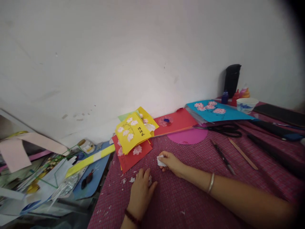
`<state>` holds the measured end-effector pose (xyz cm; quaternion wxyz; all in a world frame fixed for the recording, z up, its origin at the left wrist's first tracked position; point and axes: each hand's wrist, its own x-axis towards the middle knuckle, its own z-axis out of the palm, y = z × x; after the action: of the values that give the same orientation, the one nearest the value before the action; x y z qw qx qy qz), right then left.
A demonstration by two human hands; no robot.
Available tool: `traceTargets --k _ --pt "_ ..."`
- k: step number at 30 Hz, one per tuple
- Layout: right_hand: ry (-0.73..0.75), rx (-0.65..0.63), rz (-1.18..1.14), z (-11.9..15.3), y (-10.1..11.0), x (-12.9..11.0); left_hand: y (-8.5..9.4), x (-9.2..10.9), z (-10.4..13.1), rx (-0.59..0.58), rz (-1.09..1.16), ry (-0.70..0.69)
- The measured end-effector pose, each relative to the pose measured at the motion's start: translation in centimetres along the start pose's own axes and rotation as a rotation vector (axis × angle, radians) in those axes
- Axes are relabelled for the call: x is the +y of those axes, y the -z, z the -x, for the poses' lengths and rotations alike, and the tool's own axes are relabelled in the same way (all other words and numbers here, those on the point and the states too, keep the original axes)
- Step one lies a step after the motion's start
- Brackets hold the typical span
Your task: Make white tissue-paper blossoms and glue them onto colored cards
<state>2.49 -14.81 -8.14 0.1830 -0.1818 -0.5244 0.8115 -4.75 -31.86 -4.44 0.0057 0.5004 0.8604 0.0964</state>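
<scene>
Nearest, on the checked cloth (171, 197): left hand (141, 190), palm down, fingers bent among white scraps (132, 180); cannot tell whether closed on any or only resting. Just ahead and to the right: right hand (172, 163), thumb and fingers pinched together on a small piece of white paper (160, 161). Possible trouble here: creasing or tearing of the paper from too tight a pinch; scattering of loose scraps from a sideways sweep of the left palm. Beside the right forearm, a pen (222, 157) and a wooden stick (243, 154), liable to roll if bumped.

Farther off to the left, near a blue board (96, 171), a labelled jar (86, 146), contents not readable. Toward the wall (143, 63), a clear dish (161, 122) on a red sheet (184, 117), with a dark blue dab (166, 120) inside, likely to smear or tip from any tug on the sheet. Far right, a patterned bowl (246, 106), inside hard to make out; near it, a blue bottle (224, 97), a red bottle (234, 98) and a yellow bottle (247, 93), fill impossible to tell.
</scene>
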Motion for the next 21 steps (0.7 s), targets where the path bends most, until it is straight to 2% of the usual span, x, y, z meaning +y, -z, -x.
traceTargets --k 3,7,15,21 --pt "0.001 0.004 0.017 0.1 -0.1 0.0 -1.1 0.1 -0.6 -0.066 -0.155 0.042" --pt "-0.012 0.022 0.048 -0.2 0.0 0.1 -1.3 -1.6 -1.1 -0.112 -0.191 0.066" --pt "0.027 0.022 0.273 -2.0 1.5 -1.7 2.1 -7.4 0.4 -0.001 -0.186 0.241" --pt "0.130 -0.017 0.535 -2.7 2.4 -1.9 3.0 -8.7 0.5 0.034 -0.133 0.281"
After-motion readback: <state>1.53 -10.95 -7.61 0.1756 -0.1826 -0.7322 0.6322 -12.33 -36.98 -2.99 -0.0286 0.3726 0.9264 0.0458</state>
